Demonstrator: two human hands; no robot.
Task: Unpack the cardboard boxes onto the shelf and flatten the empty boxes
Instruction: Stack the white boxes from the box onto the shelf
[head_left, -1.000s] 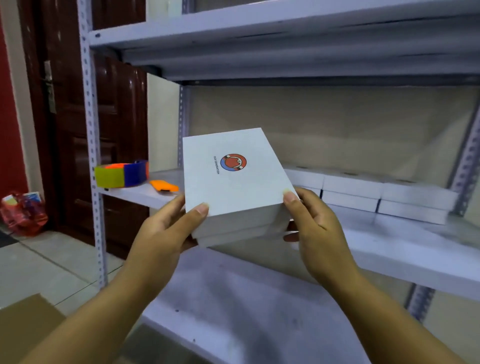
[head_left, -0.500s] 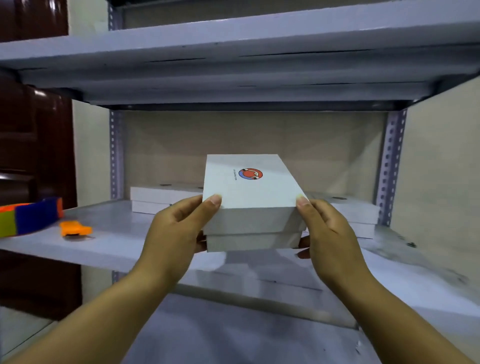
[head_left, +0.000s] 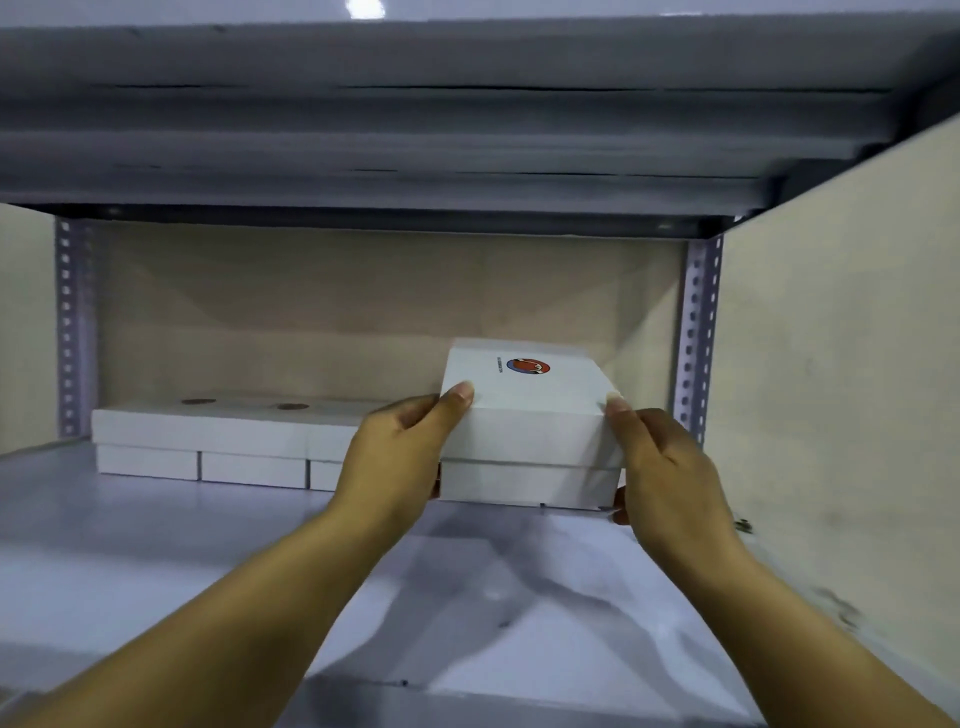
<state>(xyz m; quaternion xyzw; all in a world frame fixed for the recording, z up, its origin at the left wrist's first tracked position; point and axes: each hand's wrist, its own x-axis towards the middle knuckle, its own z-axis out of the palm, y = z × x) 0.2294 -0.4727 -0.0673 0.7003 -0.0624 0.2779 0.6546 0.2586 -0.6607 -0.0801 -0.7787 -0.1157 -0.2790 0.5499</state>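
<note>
Your left hand (head_left: 400, 452) and right hand (head_left: 657, 462) are apart, each clamped on one end of the same load: two stacked white rectangular cardboard boxes (head_left: 530, 431), thumbs on top of the upper lid, fingers curled underneath. The upper box carries a round red-and-blue logo (head_left: 528, 366) with a short line of text beside it, too small to read. The stack is level-ish, front face toward you, at the right rear of the grey metal shelf board (head_left: 208, 561), near the right perforated steel upright (head_left: 696, 338). Can't tell if the lower box is already touching the shelf or just above it; your fingers hide the bottom edge.

Behind your left hand, along the rear edge of the shelf, runs a row of flat white cardboard boxes (head_left: 208, 441), two layers high, reaching toward the left perforated upright (head_left: 70, 332). Dark round marks show on two of the top lids. Beige back panel (head_left: 337, 312) behind them, beige side wall (head_left: 831, 364) on the right, underside of the next grey shelf (head_left: 467, 130) overhead.
</note>
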